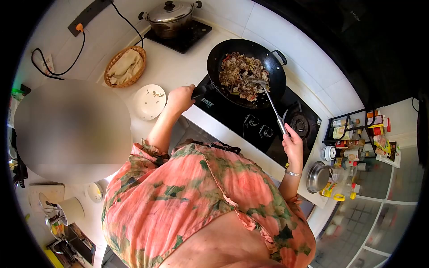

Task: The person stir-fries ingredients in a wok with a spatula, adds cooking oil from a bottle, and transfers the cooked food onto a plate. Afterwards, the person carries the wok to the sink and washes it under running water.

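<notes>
Black hob (230, 121), spatula (280, 123) aslant into wok (278, 71).

Grips black handle (199, 92) of round black wok (277, 82), upper centre, with left hand (181, 98); holds long silver spatula (274, 107) in chopped brown food (239, 73) with right hand (292, 144).

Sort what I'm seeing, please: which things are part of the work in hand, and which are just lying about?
In use: wok, its handle in the left hand; chopped food; spatula, in the right hand; stove.

Lying about, seemingly: lidded pot; basket with cloth; metal bowl; bottles; plate with scraps.
</notes>
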{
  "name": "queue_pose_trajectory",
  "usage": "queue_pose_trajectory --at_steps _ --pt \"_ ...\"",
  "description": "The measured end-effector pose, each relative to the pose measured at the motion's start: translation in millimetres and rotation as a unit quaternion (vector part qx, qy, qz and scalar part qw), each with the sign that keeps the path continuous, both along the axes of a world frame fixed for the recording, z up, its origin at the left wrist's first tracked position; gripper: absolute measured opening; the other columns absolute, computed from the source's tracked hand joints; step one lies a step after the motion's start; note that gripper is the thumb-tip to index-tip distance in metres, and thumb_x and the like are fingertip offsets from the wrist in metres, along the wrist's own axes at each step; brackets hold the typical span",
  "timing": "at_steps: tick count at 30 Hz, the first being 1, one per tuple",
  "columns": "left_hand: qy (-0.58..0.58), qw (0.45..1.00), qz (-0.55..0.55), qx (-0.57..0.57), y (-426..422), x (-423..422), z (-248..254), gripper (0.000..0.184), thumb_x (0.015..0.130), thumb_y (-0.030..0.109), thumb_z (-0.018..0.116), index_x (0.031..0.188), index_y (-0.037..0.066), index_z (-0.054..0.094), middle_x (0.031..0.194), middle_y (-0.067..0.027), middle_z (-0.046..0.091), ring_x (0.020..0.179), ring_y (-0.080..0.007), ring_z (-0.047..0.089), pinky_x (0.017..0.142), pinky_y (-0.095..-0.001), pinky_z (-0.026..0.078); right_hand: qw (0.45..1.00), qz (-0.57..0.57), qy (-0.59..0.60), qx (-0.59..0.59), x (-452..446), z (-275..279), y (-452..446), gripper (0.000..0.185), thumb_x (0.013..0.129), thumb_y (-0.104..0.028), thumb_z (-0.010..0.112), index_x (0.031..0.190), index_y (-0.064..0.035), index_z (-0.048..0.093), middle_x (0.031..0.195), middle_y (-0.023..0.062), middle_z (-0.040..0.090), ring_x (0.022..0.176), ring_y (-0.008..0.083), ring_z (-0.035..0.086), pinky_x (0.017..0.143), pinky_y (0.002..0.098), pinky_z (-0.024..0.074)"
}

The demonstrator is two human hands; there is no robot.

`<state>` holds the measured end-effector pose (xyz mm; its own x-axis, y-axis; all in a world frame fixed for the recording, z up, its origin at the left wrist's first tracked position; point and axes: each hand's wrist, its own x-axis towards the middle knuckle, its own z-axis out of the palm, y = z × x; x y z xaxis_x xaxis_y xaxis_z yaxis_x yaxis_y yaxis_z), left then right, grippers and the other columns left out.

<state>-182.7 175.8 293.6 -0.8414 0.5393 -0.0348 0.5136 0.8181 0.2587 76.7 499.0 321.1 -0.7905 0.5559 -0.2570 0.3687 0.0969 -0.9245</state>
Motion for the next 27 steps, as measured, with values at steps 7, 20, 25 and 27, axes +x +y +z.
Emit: queue_pose_trajectory --at_steps 7,20,25,27 --pt "-0.004 1.0 0.01 -0.02 2.4 0.0 0.6 0.03 0.074 0.02 0.07 0.096 0.008 0.055 0.087 -0.0123 0.065 0.087 -0.0321 0.062 0.072 -0.0438 0.05 0.997 0.013 0.006 0.069 -5.7 5.6 -9.1 0.041 0.089 -0.006 0.054 0.13 -0.0107 0.052 0.066 -0.0058 0.048 0.054 0.0019 0.042 0.045 0.0172 0.0308" --pt "0.002 1.0 -0.001 0.008 1.8 -1.2 -1.3 0.029 0.072 0.018 0.07 0.094 0.007 0.055 0.083 -0.0141 0.064 0.085 -0.0344 0.061 0.072 -0.0454 0.049 0.997 -0.009 0.082 -0.009 -39.5 -15.0 -28.3 0.043 0.09 -0.007 0.055 0.132 -0.0104 0.05 0.07 -0.0038 0.051 0.058 0.0047 0.044 0.054 0.0192 0.0387" --pt "-0.006 1.0 0.004 -0.007 2.1 0.7 3.2 0.029 0.072 0.018 0.07 0.094 0.007 0.055 0.083 -0.0137 0.064 0.085 -0.0342 0.061 0.071 -0.0453 0.049 0.991 0.007 0.104 -0.089 -85.6 -22.9 -31.6 0.047 0.089 -0.006 0.056 0.134 -0.0078 0.045 0.07 -0.0027 0.052 0.057 0.0047 0.045 0.047 0.0195 0.0367" --pt "-0.005 1.0 0.003 -0.01 2.9 1.1 4.2 0.029 0.072 0.018 0.07 0.094 0.007 0.055 0.083 -0.0135 0.064 0.085 -0.0341 0.061 0.071 -0.0452 0.049 0.991 0.005 0.095 -0.095 -109.2 -30.7 -34.8 0.046 0.089 -0.006 0.056 0.134 -0.0093 0.046 0.068 -0.0027 0.052 0.056 0.0049 0.045 0.048 0.0197 0.0367"
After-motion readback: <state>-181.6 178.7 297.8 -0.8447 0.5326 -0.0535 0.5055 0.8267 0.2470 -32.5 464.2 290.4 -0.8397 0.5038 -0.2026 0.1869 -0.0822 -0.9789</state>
